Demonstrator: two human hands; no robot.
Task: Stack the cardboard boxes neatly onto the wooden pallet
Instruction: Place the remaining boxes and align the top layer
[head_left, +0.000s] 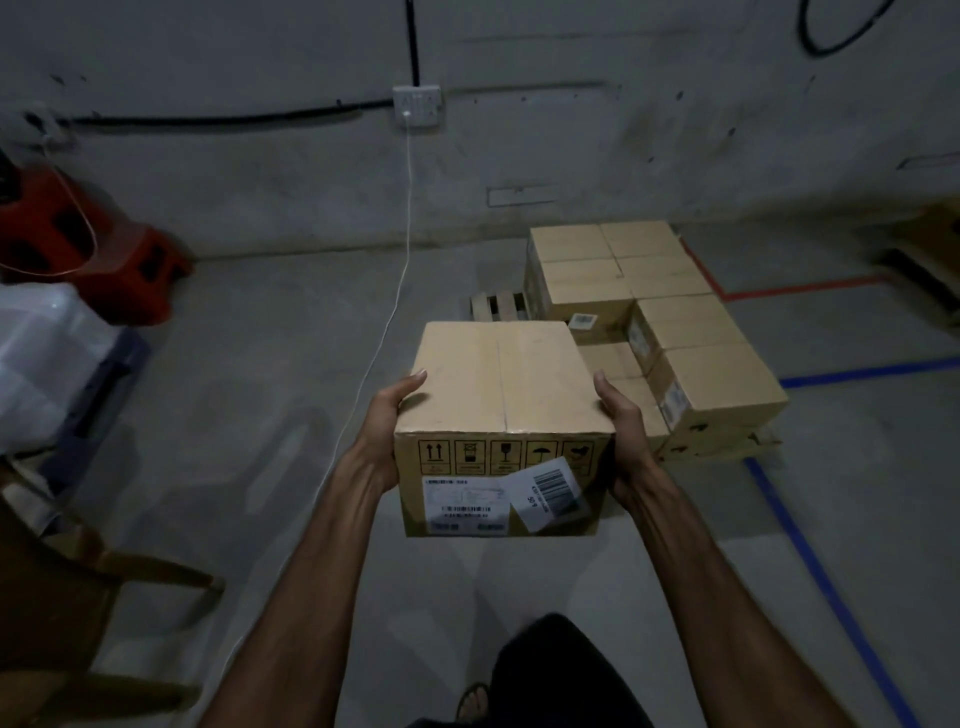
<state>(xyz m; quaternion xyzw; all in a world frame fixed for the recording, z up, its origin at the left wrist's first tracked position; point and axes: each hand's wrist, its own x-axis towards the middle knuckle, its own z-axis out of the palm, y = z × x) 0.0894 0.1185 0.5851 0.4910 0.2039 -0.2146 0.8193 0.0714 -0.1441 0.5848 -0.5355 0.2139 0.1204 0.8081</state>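
Setting: dim concrete floor (291, 364) with blue tape line (831, 587), grey wall behind.
Item: cardboard box (501, 379), carried in the air short of the wooden pallet (496, 306).
Grip: left hand (387, 436) and right hand (621, 431) clasping opposite sides, thumbs over the top edges; probably to keep it level.
Orientation: upright by arrow marks, labelled end toward carrier, long axis running away toward stacked boxes (675, 322).
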